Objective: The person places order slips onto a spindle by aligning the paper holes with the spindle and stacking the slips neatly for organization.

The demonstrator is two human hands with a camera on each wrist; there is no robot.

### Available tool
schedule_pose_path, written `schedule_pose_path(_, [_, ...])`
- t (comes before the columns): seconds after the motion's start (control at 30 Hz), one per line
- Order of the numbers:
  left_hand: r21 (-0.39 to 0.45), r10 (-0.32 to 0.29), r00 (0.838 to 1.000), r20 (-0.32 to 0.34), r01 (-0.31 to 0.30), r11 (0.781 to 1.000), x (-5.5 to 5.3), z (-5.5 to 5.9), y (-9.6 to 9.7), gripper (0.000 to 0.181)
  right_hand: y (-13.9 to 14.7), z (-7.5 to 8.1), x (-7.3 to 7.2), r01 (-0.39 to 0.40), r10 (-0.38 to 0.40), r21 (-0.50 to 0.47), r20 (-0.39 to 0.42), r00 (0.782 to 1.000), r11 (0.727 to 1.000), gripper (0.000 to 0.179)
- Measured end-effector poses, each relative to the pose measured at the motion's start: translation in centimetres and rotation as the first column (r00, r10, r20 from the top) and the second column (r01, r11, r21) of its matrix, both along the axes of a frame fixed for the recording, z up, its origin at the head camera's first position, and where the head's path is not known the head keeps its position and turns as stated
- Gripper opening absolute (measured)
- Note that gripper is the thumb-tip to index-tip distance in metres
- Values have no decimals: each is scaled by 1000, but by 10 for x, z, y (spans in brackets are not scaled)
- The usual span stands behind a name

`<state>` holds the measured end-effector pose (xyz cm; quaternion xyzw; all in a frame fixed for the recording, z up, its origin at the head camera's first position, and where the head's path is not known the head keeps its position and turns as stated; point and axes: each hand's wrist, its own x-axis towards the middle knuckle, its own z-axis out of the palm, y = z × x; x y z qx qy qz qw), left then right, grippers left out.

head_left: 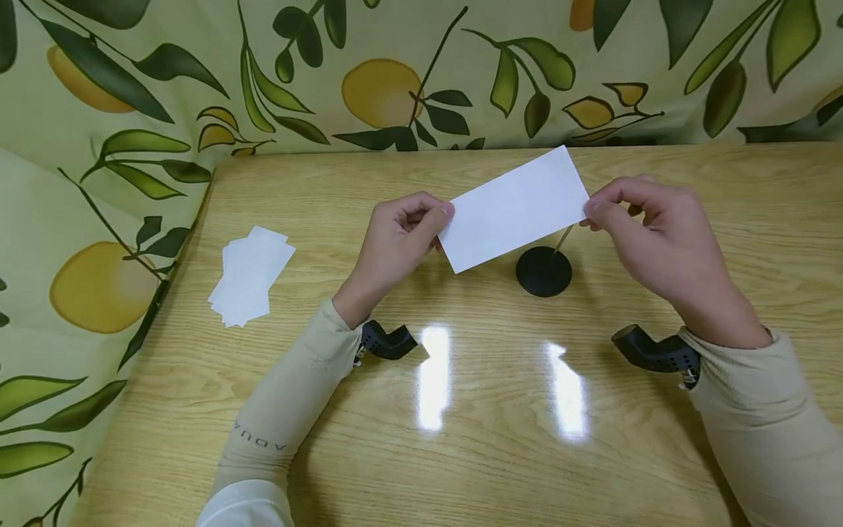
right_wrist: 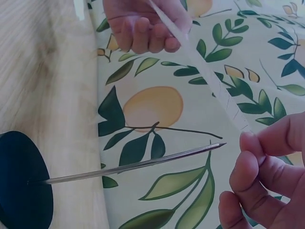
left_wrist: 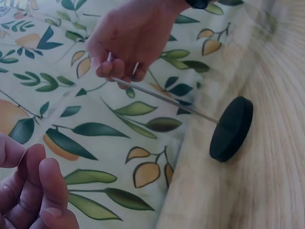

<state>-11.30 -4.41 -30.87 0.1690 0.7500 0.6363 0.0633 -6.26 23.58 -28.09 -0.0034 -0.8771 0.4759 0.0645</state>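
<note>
A white slip of paper (head_left: 514, 208) is stretched between both hands, tilted with its right end higher. My left hand (head_left: 402, 238) pinches its left end between thumb and fingers. Its right end is pinched by my right hand (head_left: 668, 238). Beneath the slip stands a paper spike (head_left: 544, 271) with a round black base and a thin metal rod; the paper hides most of the rod in the head view. From the right wrist, the slip appears nearly edge-on, and the spike's pointed tip (right_wrist: 222, 144) shows close to the right fingertips, apart from the paper.
Several white paper slips (head_left: 253, 274) lie in an uneven, overlapping pile on the wooden table (head_left: 500, 468), left of the left hand. A cloth (head_left: 290, 80) printed with fruit and leaves hangs along the table's back and left side. Black wrist cameras (head_left: 388, 341) sit at both cuffs.
</note>
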Motion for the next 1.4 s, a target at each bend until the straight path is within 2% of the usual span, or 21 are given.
schedule_pose_path(0.17, [-4,-25,1000,-6,25,1000,-2,-5,2,21,2,-3,-1,-17,17,-16,-9,1000,1000,25])
schedule_pose_path(0.43, [-31,-22,1000,-7,22,999,-5,-9,2,22,3,-9,-3,-27,26,11,16,1000,1000,27])
schedule_pose_path(0.87, [-45,-34,999,12,35,998,-6,-12,2,21,5,-10,-5,-29,27,40,32,999,999,26])
schedule_pose_path(1.4, [-86,-22,1000,20,23,996,-10,-16,-1,22,4,-13,-6,-87,86,54,20,996,995,23])
